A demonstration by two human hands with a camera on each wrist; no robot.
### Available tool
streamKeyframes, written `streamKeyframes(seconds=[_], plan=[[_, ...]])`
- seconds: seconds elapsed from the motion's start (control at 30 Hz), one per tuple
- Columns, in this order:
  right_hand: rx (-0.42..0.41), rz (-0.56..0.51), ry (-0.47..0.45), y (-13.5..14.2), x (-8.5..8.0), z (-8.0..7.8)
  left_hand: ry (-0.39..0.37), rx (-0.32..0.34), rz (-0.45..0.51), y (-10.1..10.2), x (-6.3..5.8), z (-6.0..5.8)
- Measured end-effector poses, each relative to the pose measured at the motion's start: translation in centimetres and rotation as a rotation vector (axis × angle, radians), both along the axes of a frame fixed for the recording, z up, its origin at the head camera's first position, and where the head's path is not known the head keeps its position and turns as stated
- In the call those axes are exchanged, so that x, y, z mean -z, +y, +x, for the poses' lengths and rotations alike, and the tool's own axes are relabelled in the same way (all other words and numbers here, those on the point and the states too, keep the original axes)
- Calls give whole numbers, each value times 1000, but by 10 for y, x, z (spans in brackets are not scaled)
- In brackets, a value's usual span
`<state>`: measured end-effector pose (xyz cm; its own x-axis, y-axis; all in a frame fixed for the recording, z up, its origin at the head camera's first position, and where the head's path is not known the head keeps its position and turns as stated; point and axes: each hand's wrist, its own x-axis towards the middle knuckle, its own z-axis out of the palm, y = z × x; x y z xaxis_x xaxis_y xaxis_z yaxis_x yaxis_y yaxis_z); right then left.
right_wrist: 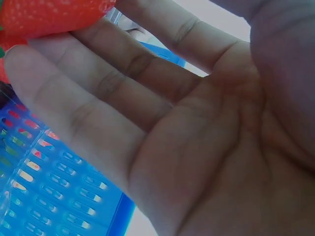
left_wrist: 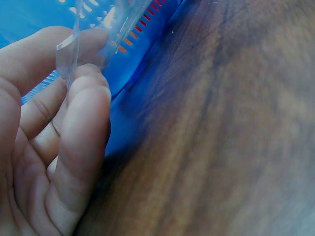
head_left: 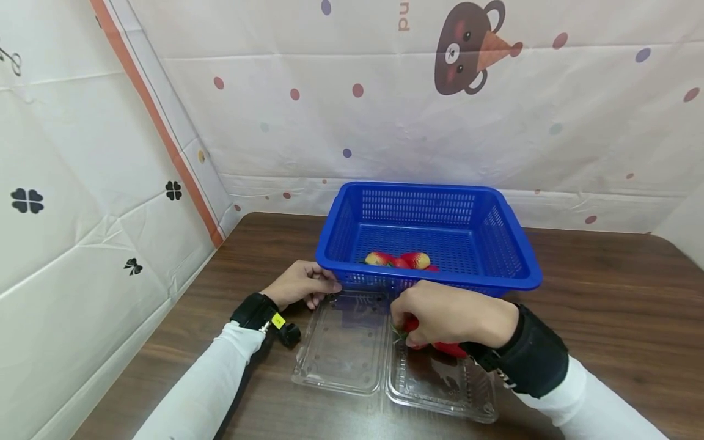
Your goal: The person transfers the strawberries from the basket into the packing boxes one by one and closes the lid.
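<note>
Left hand (head_left: 302,285) pinched lid (head_left: 346,357) edge; right hand (head_left: 448,311) gripped strawberry (head_left: 410,324) over tray (head_left: 431,385), basket (head_left: 429,189) just beyond. Slipping fingertips could have dropped strawberry; left-hand tug could have dragged light tray askew.

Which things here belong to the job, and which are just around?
Apparently in the job:
left hand, pinching clear plastic clamshell
right hand, holding strawberry
blue basket, more strawberries inside

Seemingly just around:
wood-grain tabletop
bear-print wall sheet
black wristbands

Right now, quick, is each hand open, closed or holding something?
Left hand: pinching the clear plastic container by its edge.
Right hand: holding a strawberry.
</note>
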<state>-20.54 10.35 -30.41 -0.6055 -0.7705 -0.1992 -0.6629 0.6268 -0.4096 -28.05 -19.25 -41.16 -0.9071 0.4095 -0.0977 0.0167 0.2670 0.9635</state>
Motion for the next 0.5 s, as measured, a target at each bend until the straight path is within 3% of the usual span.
streamKeyframes(seconds=[0.5], plan=[[-18,8,15,-1,3,-3,-4,-3,1,1,-1,1]])
